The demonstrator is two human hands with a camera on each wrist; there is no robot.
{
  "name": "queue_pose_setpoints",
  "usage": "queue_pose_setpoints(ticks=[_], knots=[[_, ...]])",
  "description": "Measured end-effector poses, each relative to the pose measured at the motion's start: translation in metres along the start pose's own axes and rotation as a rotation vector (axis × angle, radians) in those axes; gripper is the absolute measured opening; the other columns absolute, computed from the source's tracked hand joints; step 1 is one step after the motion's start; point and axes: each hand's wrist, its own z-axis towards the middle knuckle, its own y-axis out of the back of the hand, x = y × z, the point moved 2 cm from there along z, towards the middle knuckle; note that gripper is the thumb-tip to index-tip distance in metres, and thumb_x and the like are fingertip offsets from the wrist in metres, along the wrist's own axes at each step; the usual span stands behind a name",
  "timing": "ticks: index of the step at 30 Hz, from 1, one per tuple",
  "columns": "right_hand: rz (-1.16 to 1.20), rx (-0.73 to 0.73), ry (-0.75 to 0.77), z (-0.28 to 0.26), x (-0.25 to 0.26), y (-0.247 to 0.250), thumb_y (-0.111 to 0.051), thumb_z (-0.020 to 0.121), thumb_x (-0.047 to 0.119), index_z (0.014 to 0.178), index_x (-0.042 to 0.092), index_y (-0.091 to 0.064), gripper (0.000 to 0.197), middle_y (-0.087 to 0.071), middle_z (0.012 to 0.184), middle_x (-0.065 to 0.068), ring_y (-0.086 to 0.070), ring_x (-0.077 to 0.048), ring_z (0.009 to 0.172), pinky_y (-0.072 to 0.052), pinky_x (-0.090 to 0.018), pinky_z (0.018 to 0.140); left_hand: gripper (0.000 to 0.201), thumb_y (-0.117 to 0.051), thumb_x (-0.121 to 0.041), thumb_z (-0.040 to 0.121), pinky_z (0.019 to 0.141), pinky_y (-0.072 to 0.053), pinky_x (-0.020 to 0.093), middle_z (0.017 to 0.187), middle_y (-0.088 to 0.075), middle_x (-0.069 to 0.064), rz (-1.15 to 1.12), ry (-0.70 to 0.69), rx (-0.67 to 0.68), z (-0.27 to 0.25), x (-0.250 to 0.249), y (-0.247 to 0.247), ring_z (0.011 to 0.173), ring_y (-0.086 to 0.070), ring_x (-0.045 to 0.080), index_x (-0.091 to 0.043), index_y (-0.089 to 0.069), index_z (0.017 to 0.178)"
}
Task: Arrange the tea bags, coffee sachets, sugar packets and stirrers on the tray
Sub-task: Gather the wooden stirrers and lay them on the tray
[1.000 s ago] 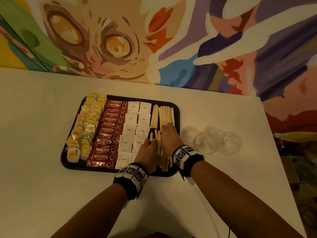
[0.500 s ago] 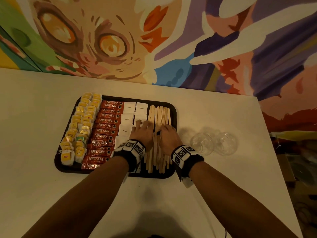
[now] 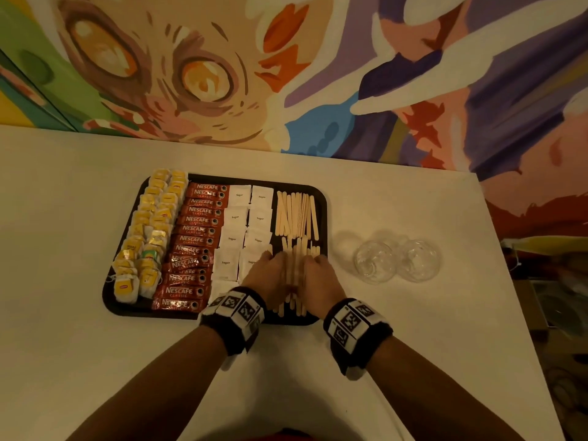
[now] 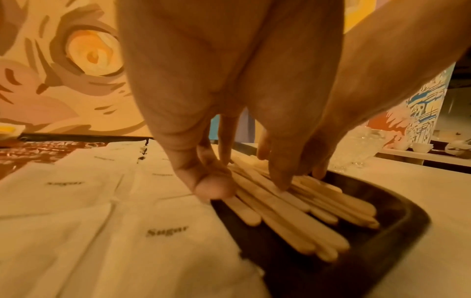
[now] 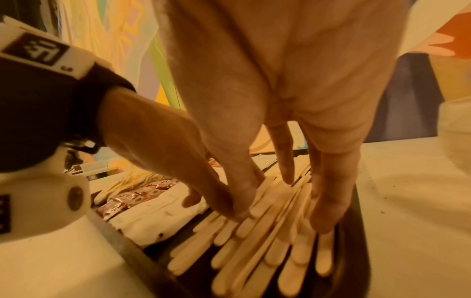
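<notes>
- Stirrers (image 3: 294,275) lie flat in the tray's (image 3: 323,202) right column, long axes running near to far.
- Left hand (image 3: 269,276) and right hand (image 3: 318,278) press the near bundle from either side, fingers straight, held together.

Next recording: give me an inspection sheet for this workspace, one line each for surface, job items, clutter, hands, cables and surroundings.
Surface: pale table bearing a dark tray.
Job's things: on the tray, left to right: tea bags, coffee sachets, sugar packets, stirrers.
Clutter: two clear glass pieces right of the tray.
Grippers: left hand and right hand flank the near stirrers, straight fingers pressing them together.
Cables: nothing seen.
Surroundings: painted mural wall behind the table.
</notes>
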Motion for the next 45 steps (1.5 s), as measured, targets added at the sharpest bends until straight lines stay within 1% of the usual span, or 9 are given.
queue_pose_setpoints(ticks=[5, 8, 12, 17, 22, 29, 35, 39, 45], knots=[[-0.071, 0.065, 0.053, -0.013, -0.001, -0.002, -0.078, 0.08, 0.026, 0.141, 0.015, -0.04, 0.073, -0.041, 0.137, -0.011, -0.039, -0.028, 0.126, -0.036, -0.038, 0.11, 0.073, -0.064, -0.02, 0.086, 0.1, -0.047, 0.04, 0.139, -0.036, 0.013, -0.113, 0.145, 0.003, 0.012, -0.001, 0.011, 0.119, -0.05, 0.032, -0.017, -0.024, 0.147], [-0.098, 0.117, 0.079, -0.025, 0.0, -0.001, -0.082, 0.075, 0.018, 0.146, 0.014, -0.032, 0.086, -0.032, 0.142, -0.012, -0.034, -0.031, 0.129, -0.032, -0.041, 0.113, 0.063, -0.058, -0.017, 0.088, 0.1, -0.046, 0.041, 0.136, -0.037, 0.012, -0.045, 0.14, 0.058, 0.019, 0.001, 0.016, 0.118, -0.05, 0.032, -0.018, -0.029, 0.145], [-0.043, 0.054, 0.08, -0.024, 0.0, -0.007, -0.067, 0.09, 0.015, 0.14, 0.01, -0.038, 0.058, -0.035, 0.137, -0.015, -0.04, -0.03, 0.122, -0.04, -0.039, 0.106, 0.027, -0.052, -0.022, 0.09, 0.097, -0.047, 0.038, 0.12, -0.049, 0.009, -0.011, 0.137, 0.057, 0.016, 0.001, 0.015, 0.112, -0.051, 0.027, -0.015, -0.055, 0.116], [-0.013, 0.021, 0.027, -0.02, -0.005, -0.011, -0.062, 0.092, 0.014, 0.132, 0.006, -0.045, 0.045, -0.037, 0.134, -0.019, -0.045, -0.036, 0.12, -0.043, -0.04, 0.099, 0.044, -0.051, -0.02, 0.094, 0.102, -0.044, 0.037, 0.132, -0.041, 0.01, -0.105, 0.14, -0.027, 0.007, 0.0, 0.022, 0.118, -0.05, 0.029, -0.017, -0.044, 0.137], [-0.046, -0.08, 0.119, -0.009, -0.003, 0.006, -0.062, 0.092, 0.024, 0.136, 0.015, -0.045, 0.048, -0.035, 0.141, -0.009, -0.037, -0.026, 0.129, -0.033, -0.034, 0.111, 0.028, -0.055, -0.019, 0.095, 0.101, -0.041, 0.03, 0.12, -0.057, 0.007, -0.109, 0.123, -0.017, -0.014, -0.006, 0.019, 0.114, -0.05, 0.023, -0.009, -0.057, 0.121], [-0.206, -0.087, 0.119, 0.027, 0.002, 0.014, -0.054, 0.095, 0.009, 0.139, 0.005, -0.041, 0.046, -0.032, 0.15, -0.013, -0.036, -0.032, 0.129, -0.034, -0.036, 0.11, 0.049, -0.068, -0.014, 0.086, 0.095, -0.046, 0.029, 0.125, -0.054, 0.009, -0.224, 0.232, 0.036, -0.027, -0.01, -0.005, 0.11, -0.054, 0.023, -0.012, -0.048, 0.13], [-0.269, -0.094, 0.145, 0.03, -0.002, 0.005, -0.056, 0.095, 0.019, 0.131, 0.009, -0.05, 0.038, -0.041, 0.145, -0.01, -0.04, -0.031, 0.124, -0.036, -0.037, 0.109, 0.049, -0.069, -0.019, 0.086, 0.096, -0.043, 0.028, 0.126, -0.056, 0.009, -0.206, 0.22, 0.013, -0.023, -0.008, -0.006, 0.114, -0.054, 0.023, -0.01, -0.047, 0.129], [-0.28, -0.107, 0.218, 0.029, -0.006, 0.001, -0.058, 0.094, 0.033, 0.127, 0.012, -0.054, 0.039, -0.049, 0.136, -0.008, -0.045, -0.027, 0.123, -0.033, -0.036, 0.108, 0.058, -0.066, -0.023, 0.088, 0.107, -0.038, 0.037, 0.139, -0.043, 0.01, -0.17, 0.201, 0.0, -0.016, -0.01, 0.011, 0.125, -0.046, 0.027, -0.013, -0.04, 0.139], [-0.239, -0.138, 0.219, 0.032, -0.003, 0.009, -0.049, 0.1, 0.027, 0.136, 0.011, -0.047, 0.04, -0.044, 0.145, -0.009, -0.041, -0.027, 0.129, -0.03, -0.034, 0.112, 0.058, -0.047, -0.039, 0.095, 0.101, -0.044, 0.047, 0.139, -0.031, 0.01, -0.042, 0.202, 0.065, 0.006, -0.011, 0.027, 0.12, -0.046, 0.033, -0.03, -0.025, 0.147]])
